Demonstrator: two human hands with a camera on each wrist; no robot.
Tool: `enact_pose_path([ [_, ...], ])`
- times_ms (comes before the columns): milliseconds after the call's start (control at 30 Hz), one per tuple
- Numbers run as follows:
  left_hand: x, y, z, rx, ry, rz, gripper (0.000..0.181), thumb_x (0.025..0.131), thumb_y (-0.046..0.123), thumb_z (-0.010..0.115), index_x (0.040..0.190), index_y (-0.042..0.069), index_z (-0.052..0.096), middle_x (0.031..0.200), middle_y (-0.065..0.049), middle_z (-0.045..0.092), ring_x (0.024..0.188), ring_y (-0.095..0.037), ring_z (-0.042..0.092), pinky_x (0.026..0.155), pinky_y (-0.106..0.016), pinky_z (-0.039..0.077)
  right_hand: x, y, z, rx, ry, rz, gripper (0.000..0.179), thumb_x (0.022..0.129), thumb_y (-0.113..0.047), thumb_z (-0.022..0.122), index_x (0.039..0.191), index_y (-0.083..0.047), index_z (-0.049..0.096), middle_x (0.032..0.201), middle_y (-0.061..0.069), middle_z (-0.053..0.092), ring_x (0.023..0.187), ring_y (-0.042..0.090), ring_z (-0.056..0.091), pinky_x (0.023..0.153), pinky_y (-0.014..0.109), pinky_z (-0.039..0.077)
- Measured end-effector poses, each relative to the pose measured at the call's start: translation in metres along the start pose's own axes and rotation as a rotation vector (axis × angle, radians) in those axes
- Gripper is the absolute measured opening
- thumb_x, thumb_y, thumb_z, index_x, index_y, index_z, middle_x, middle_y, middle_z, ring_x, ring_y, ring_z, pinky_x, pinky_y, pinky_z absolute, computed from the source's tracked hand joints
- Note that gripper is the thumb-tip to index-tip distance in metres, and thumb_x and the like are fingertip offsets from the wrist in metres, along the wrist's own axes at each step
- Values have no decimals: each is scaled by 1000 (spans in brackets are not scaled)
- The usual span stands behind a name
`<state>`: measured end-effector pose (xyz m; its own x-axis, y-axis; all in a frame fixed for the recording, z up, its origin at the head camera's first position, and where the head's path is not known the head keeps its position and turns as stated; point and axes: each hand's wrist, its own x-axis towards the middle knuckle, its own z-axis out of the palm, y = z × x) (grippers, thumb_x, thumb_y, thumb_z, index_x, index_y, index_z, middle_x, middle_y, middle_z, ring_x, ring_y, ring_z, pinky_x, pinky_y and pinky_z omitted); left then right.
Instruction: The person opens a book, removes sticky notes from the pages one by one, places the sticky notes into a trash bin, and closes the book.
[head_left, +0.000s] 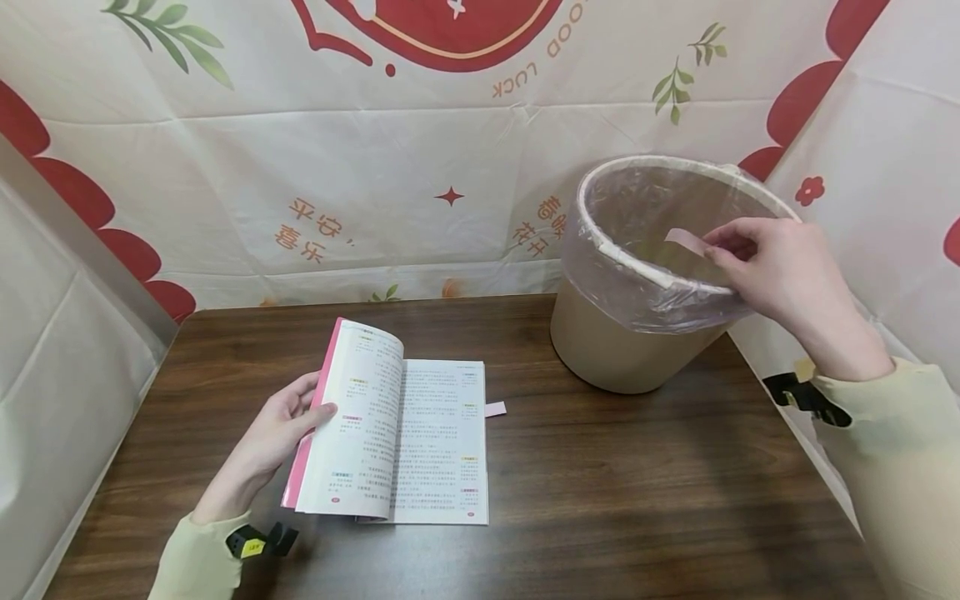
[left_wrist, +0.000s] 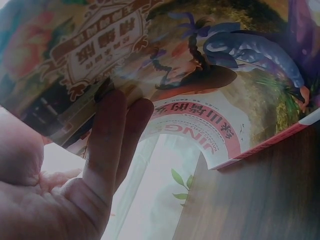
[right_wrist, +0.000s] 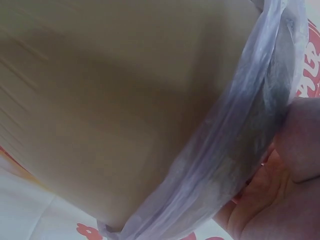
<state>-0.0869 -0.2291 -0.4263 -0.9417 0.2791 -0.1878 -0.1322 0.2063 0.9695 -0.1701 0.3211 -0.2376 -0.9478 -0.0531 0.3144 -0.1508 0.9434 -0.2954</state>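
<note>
My left hand (head_left: 279,429) holds the left side of an open book (head_left: 442,442), thumb on the page and fingers behind the cover. That half of the book is lifted, while the right half lies on the table. In the left wrist view the fingers rest against the illustrated cover (left_wrist: 270,45). A pale pink paper tab (head_left: 496,409) sticks out from the book's right edge. Over the mouth of a beige trash bin (head_left: 622,350), my right hand (head_left: 780,262) pinches a pale pink paper strip (head_left: 686,242) between thumb and fingers.
A clear plastic liner (head_left: 630,292) is folded over the bin's rim. The bin stands at the back right of the dark wooden table (head_left: 600,500). Behind the table hangs a printed white cloth (head_left: 420,167), with more cloth at both sides.
</note>
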Motion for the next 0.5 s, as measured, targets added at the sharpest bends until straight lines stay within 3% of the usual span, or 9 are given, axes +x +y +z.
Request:
enact_pose_path([
  [500,0,0,1,-5,-3,4,66,105,16,63,159,-1,29,119,6,76,90,-13,81,77,-34,67,0,0,1,-12,7,5,24,96,-20,72,109,0,79,92,26,77,57,-12,40,50,22,38],
])
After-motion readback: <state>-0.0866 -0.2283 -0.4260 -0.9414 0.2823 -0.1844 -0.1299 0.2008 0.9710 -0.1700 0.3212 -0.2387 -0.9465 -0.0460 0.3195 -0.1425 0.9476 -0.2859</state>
